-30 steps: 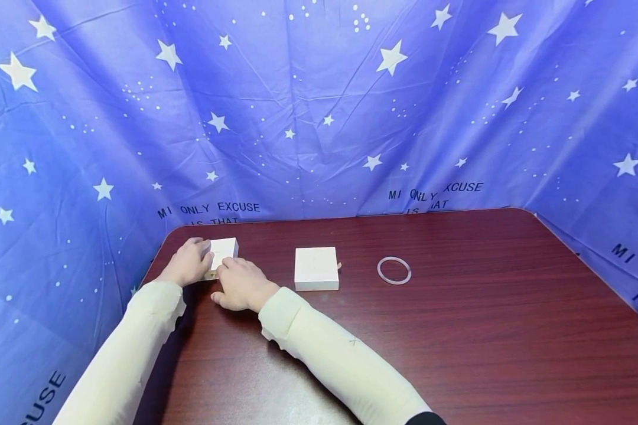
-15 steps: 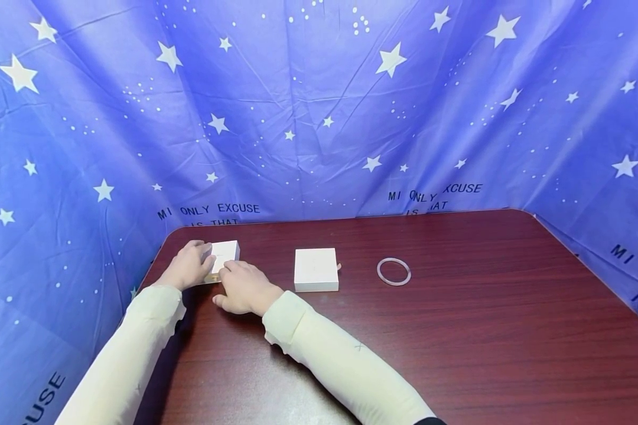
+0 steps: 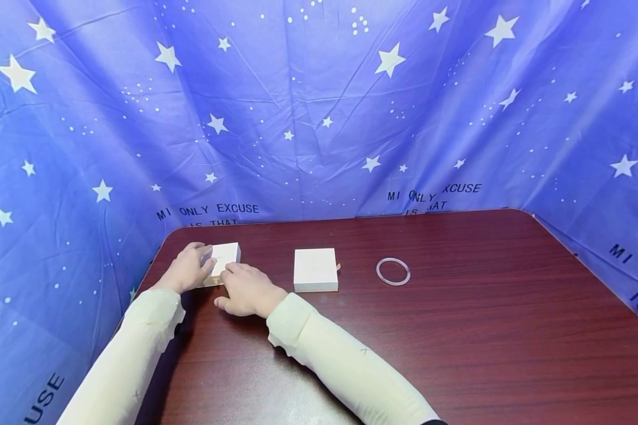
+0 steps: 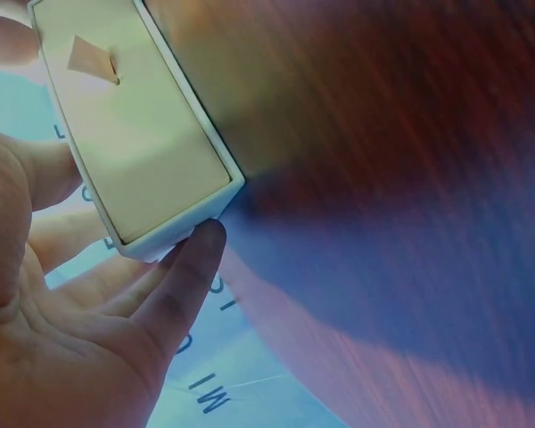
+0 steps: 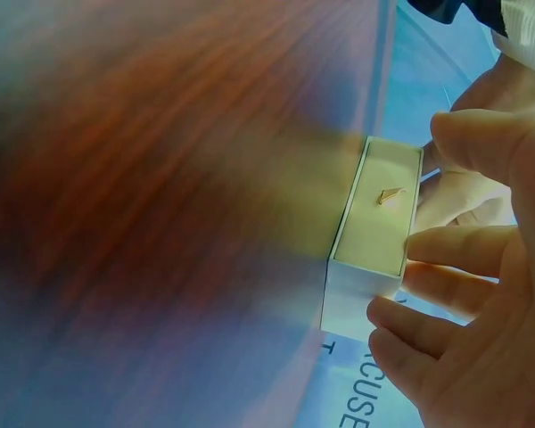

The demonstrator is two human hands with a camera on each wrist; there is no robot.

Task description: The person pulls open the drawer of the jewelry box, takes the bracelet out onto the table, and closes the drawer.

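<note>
A small white box (image 3: 227,254) lies at the table's back left. Its near side, a pale drawer front (image 4: 147,125) in a white sleeve, bears a small ribbon tab (image 5: 390,196). My left hand (image 3: 187,270) grips the box's left part, thumb over the top and fingers at the left end. At the front right corner, my right hand (image 3: 248,290) touches the box with extended fingertips, its thumb held apart. Farther right are a second white box (image 3: 315,268) with a tab on its right side and a pale ring-shaped bangle (image 3: 393,271).
The dark red wooden table (image 3: 457,330) has rounded far corners. A blue curtain (image 3: 298,88) with white stars and printed words hangs behind it and along both sides. The left box sits close to the table's left edge.
The left box has shifted slightly nearer along with both hands. My right hand has also drifted a little to the right. The second box and the bangle stay in place.
</note>
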